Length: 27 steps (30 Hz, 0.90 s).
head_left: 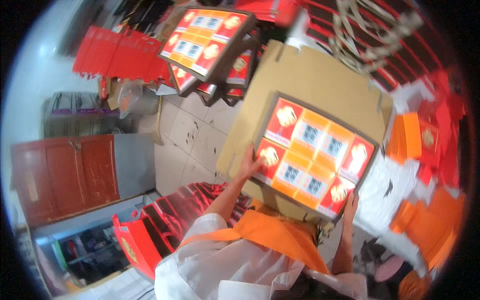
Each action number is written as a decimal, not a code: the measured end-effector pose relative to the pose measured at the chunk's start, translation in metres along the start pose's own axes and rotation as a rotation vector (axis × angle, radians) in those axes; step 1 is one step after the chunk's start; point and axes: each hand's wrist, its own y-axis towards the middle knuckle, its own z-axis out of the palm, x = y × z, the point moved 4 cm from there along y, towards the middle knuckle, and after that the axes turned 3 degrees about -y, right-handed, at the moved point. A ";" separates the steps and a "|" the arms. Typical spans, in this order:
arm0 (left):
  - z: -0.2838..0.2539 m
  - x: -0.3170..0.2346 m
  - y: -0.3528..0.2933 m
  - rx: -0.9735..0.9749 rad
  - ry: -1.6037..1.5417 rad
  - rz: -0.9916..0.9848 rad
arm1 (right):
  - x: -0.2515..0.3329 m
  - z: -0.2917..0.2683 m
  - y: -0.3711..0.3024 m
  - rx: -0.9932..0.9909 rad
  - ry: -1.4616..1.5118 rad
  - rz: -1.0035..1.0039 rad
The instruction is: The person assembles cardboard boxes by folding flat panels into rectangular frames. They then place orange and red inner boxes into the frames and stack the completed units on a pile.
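Between my hands is a wide, flat box with dark edges, its top a grid of red and orange printed panels with code squares. My left hand grips its left edge, the thumb over the top. At the lower right corner, my right hand closes on the edge. Under the box lies a large brown cardboard sheet; whether the box rests on it or is held just above, I cannot tell.
Similar boxes are stacked unevenly at the upper left. Red bundles lie beyond them. To the right are orange and red paper pieces on white sheeting. Rope hangs at the upper right; a red-brown cabinet stands left.
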 end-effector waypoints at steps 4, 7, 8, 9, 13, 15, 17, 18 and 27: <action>-0.004 0.035 -0.020 0.307 -0.380 -0.148 | 0.030 0.015 -0.018 -0.025 0.330 0.097; -0.022 0.012 -0.010 0.422 -0.353 -0.208 | 0.068 0.016 -0.042 0.060 0.334 0.116; -0.029 0.038 -0.018 0.425 -0.409 -0.212 | 0.075 0.022 -0.049 0.087 0.336 0.119; -0.038 0.031 -0.006 0.427 -0.497 -0.245 | 0.080 0.027 -0.054 0.081 0.340 0.115; -0.113 -0.052 0.033 0.332 -0.594 -0.195 | 0.127 0.065 -0.050 -0.026 0.424 -0.008; -0.155 -0.068 0.058 0.224 -0.506 -0.134 | 0.167 0.090 -0.026 0.015 0.355 -0.070; -0.200 -0.078 0.101 0.114 -0.396 -0.094 | 0.258 0.147 -0.002 0.112 0.320 -0.169; -0.224 -0.081 0.122 0.013 -0.379 -0.004 | 0.290 0.169 0.022 0.130 0.279 -0.255; -0.390 -0.076 0.273 -0.379 -0.392 0.147 | 0.546 0.397 0.155 0.510 -0.069 -0.715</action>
